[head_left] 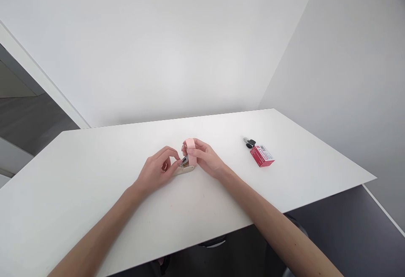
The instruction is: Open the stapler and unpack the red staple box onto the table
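Observation:
A pink stapler (191, 157) stands opened up on the white table, its pink top part raised and its pale base lying flat. My right hand (205, 155) is closed around the raised top, thumb on the near side and fingers behind. The fingertips of my left hand (160, 165) pinch together at the stapler's silver metal part (184, 159), just above the base. What lies between those fingertips is too small to make out. Part of the base is hidden behind my left hand.
To the right on the table (126, 218) lies a red and white box (262, 156). A black-handled staple remover (249, 143) touches or nearly touches its far corner. White walls (177, 49) rise behind and at the right. The table's front edge runs below my forearms.

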The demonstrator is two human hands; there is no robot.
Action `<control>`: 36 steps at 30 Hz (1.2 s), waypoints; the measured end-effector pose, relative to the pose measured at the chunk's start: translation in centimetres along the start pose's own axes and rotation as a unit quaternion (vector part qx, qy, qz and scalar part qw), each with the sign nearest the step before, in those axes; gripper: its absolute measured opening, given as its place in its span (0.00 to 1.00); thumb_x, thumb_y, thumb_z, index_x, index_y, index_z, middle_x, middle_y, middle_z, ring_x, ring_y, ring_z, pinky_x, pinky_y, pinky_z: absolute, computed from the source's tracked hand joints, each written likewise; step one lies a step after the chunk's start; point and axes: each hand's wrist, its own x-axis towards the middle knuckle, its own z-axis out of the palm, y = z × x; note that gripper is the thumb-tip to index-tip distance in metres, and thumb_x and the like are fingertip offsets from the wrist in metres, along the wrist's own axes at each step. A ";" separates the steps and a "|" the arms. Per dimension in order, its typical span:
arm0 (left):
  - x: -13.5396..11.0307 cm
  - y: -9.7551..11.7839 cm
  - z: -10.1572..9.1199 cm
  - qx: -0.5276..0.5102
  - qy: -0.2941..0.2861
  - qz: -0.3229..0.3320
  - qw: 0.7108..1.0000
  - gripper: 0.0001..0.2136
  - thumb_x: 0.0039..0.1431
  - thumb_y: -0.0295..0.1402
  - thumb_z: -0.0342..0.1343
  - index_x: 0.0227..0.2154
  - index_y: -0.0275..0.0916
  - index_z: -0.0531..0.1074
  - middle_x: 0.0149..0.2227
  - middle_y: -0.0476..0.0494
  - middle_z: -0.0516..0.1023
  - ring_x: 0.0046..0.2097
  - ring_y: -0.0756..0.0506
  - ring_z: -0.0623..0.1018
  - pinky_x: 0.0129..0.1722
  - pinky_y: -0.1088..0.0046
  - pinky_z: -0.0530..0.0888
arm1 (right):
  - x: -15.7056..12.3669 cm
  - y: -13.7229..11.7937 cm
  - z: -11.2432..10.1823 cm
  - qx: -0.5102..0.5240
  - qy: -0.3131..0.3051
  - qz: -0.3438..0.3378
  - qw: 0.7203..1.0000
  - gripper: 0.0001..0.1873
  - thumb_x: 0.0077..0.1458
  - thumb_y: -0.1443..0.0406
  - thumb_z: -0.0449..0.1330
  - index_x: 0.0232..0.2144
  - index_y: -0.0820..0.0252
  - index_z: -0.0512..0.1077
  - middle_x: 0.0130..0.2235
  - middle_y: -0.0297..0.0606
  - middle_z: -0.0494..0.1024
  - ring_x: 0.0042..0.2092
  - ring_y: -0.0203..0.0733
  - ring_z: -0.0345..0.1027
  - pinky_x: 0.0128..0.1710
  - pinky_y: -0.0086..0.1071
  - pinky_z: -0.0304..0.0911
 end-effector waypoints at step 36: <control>0.3 -3.6 0.1 0.073 0.010 -0.195 0.978 0.13 0.62 0.50 0.60 0.39 0.50 0.84 0.50 0.43 0.79 0.56 0.34 0.73 0.56 0.53 0.72 | 0.0 0.0 0.0 -0.026 -0.005 -0.019 0.999 0.16 0.54 0.56 0.73 0.42 0.52 0.78 0.45 0.36 0.77 0.46 0.42 0.68 0.47 0.37 0.65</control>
